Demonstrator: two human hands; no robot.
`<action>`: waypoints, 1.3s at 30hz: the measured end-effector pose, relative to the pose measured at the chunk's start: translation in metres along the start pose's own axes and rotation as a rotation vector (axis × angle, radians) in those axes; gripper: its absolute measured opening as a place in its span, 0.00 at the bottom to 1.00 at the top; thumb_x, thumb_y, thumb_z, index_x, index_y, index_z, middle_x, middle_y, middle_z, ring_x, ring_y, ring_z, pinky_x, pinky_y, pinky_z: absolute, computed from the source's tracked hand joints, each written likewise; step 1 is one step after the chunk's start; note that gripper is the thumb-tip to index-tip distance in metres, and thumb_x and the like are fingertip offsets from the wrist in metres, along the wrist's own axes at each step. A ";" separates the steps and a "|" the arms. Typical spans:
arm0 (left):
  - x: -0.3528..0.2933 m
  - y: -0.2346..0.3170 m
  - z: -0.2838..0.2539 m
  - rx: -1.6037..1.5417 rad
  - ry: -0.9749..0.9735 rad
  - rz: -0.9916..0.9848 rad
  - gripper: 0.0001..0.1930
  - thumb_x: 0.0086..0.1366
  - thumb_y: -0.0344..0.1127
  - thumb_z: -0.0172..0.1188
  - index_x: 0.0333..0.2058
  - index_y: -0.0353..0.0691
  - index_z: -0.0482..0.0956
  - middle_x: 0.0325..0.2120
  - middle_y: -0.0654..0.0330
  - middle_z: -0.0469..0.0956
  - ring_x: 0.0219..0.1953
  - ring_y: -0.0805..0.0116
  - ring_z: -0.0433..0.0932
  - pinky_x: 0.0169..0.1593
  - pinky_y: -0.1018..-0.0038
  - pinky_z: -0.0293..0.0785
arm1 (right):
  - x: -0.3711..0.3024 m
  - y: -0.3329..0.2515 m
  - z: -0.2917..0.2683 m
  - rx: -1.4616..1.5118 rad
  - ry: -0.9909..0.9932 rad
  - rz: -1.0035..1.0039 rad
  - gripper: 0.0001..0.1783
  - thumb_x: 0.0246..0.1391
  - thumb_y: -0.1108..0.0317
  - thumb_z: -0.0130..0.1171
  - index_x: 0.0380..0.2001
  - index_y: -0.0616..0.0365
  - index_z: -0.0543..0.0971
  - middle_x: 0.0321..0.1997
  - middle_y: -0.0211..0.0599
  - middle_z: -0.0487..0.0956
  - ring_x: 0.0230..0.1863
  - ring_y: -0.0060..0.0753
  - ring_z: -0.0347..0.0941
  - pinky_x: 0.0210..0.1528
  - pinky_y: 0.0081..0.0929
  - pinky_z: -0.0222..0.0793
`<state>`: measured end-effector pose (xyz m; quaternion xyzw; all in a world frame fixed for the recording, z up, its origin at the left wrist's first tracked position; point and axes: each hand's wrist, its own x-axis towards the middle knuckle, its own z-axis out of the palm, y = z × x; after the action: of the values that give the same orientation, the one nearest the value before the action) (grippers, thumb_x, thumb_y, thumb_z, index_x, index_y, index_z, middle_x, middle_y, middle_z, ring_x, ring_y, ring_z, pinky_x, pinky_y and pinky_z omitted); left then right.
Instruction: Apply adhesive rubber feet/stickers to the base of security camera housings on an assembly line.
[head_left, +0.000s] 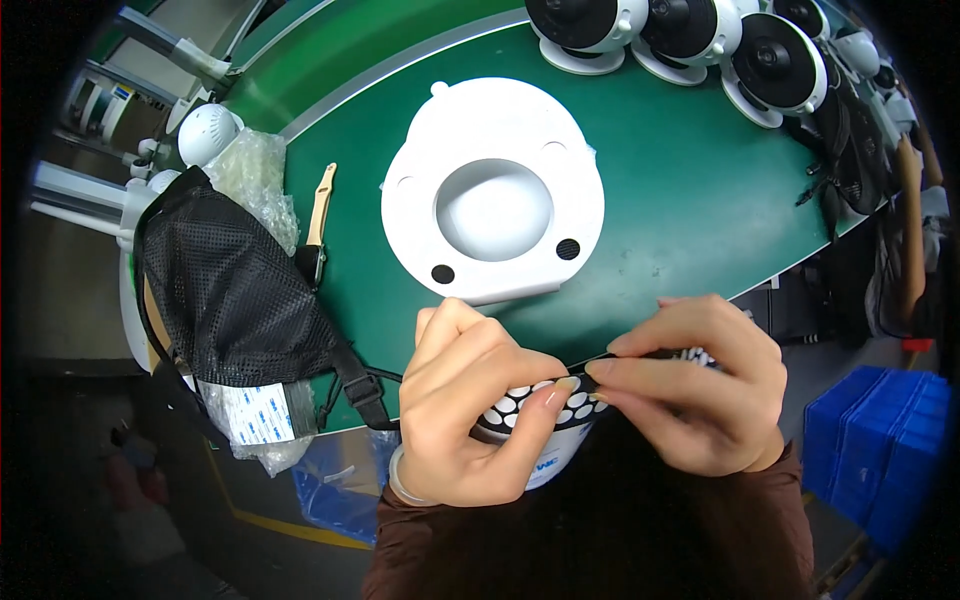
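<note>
A black sheet of round white-faced pads (580, 402) is held up at the table's near edge between my two hands. My left hand (470, 410) pinches the sheet between thumb and fingers. Closed at its right side, my right hand (700, 390) has its fingertips at the sheet's edge, and more of the sheet shows behind those fingers. Whether a single pad is between the fingertips is too small to tell. Just beyond lies a white rounded plastic base (495, 125) with a large round recess. Two dark round pads (443, 273) sit on its near part, left and right.
Several white-and-black camera-like devices (778, 62) stand at the far right. On the left lie a black mesh bag (235, 280), bubble wrap (252, 170) and a wristwatch with a tan strap (320, 210). Blue crates (870, 440) stand on the floor at right, below another person's arm (910, 230).
</note>
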<state>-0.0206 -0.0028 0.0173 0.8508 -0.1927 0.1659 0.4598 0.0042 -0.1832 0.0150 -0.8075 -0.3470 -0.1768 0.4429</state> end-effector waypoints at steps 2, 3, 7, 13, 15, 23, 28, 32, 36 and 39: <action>0.001 -0.002 0.000 -0.013 -0.010 -0.027 0.06 0.39 0.22 0.59 0.20 0.38 0.76 0.16 0.65 0.69 0.21 0.67 0.61 0.29 0.75 0.53 | -0.004 0.000 0.002 -0.085 0.008 -0.061 0.13 0.29 0.74 0.64 0.26 0.54 0.80 0.27 0.29 0.76 0.25 0.29 0.73 0.30 0.29 0.72; 0.001 -0.001 -0.001 -0.021 -0.015 -0.052 0.06 0.39 0.22 0.59 0.20 0.38 0.76 0.15 0.64 0.69 0.21 0.67 0.61 0.29 0.75 0.52 | -0.004 -0.001 0.002 -0.135 0.004 -0.088 0.13 0.28 0.73 0.63 0.26 0.54 0.80 0.27 0.29 0.77 0.25 0.28 0.73 0.35 0.32 0.74; 0.000 -0.001 0.001 -0.007 0.062 -0.055 0.06 0.39 0.22 0.59 0.19 0.38 0.76 0.15 0.64 0.69 0.21 0.67 0.61 0.28 0.75 0.52 | -0.007 -0.002 0.005 -0.037 -0.002 -0.072 0.13 0.29 0.75 0.64 0.27 0.55 0.80 0.26 0.30 0.77 0.24 0.29 0.73 0.32 0.29 0.73; -0.004 0.002 -0.004 0.054 0.022 -0.015 0.07 0.38 0.21 0.59 0.20 0.39 0.77 0.15 0.65 0.68 0.20 0.68 0.61 0.28 0.75 0.52 | 0.001 0.005 0.010 0.183 -0.028 0.061 0.11 0.33 0.77 0.65 0.26 0.58 0.79 0.26 0.34 0.77 0.23 0.31 0.72 0.24 0.22 0.67; -0.005 0.003 -0.005 0.087 0.026 -0.029 0.07 0.38 0.21 0.59 0.20 0.39 0.77 0.14 0.66 0.68 0.20 0.68 0.60 0.28 0.75 0.52 | -0.001 0.003 0.012 0.179 -0.017 0.043 0.11 0.32 0.77 0.65 0.26 0.58 0.79 0.25 0.33 0.77 0.22 0.31 0.72 0.23 0.23 0.67; -0.008 0.004 -0.004 0.129 0.060 -0.013 0.08 0.37 0.22 0.59 0.21 0.39 0.77 0.14 0.67 0.67 0.20 0.69 0.61 0.28 0.75 0.52 | -0.004 -0.003 0.013 0.106 0.020 0.036 0.11 0.31 0.78 0.65 0.24 0.57 0.79 0.24 0.32 0.77 0.22 0.31 0.72 0.24 0.24 0.67; -0.009 0.003 -0.007 0.206 0.066 0.054 0.09 0.36 0.22 0.59 0.21 0.39 0.78 0.14 0.67 0.68 0.20 0.69 0.61 0.29 0.75 0.52 | 0.008 0.002 0.008 0.261 -0.154 0.164 0.08 0.32 0.79 0.65 0.20 0.58 0.78 0.25 0.34 0.79 0.25 0.30 0.74 0.28 0.21 0.65; -0.009 0.004 -0.007 0.215 0.055 0.064 0.09 0.36 0.22 0.60 0.21 0.39 0.78 0.15 0.67 0.68 0.19 0.69 0.61 0.29 0.75 0.52 | 0.010 0.001 0.007 0.225 -0.188 0.143 0.08 0.31 0.80 0.65 0.20 0.58 0.78 0.24 0.34 0.78 0.25 0.30 0.73 0.29 0.22 0.67; -0.011 0.002 -0.006 0.216 0.074 0.047 0.09 0.36 0.21 0.60 0.21 0.39 0.77 0.15 0.67 0.68 0.20 0.68 0.62 0.29 0.75 0.52 | 0.008 -0.005 0.010 0.060 -0.122 0.037 0.09 0.31 0.80 0.64 0.22 0.58 0.77 0.24 0.34 0.78 0.25 0.31 0.73 0.29 0.24 0.68; -0.011 0.002 -0.007 0.232 0.080 0.029 0.09 0.36 0.21 0.60 0.21 0.39 0.77 0.15 0.66 0.67 0.20 0.68 0.62 0.29 0.75 0.52 | 0.007 -0.003 0.013 0.021 -0.101 0.007 0.10 0.31 0.80 0.64 0.23 0.59 0.77 0.24 0.34 0.77 0.25 0.31 0.73 0.29 0.23 0.68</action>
<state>-0.0317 0.0039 0.0170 0.8882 -0.1660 0.2276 0.3630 0.0063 -0.1681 0.0140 -0.8119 -0.3681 -0.1304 0.4340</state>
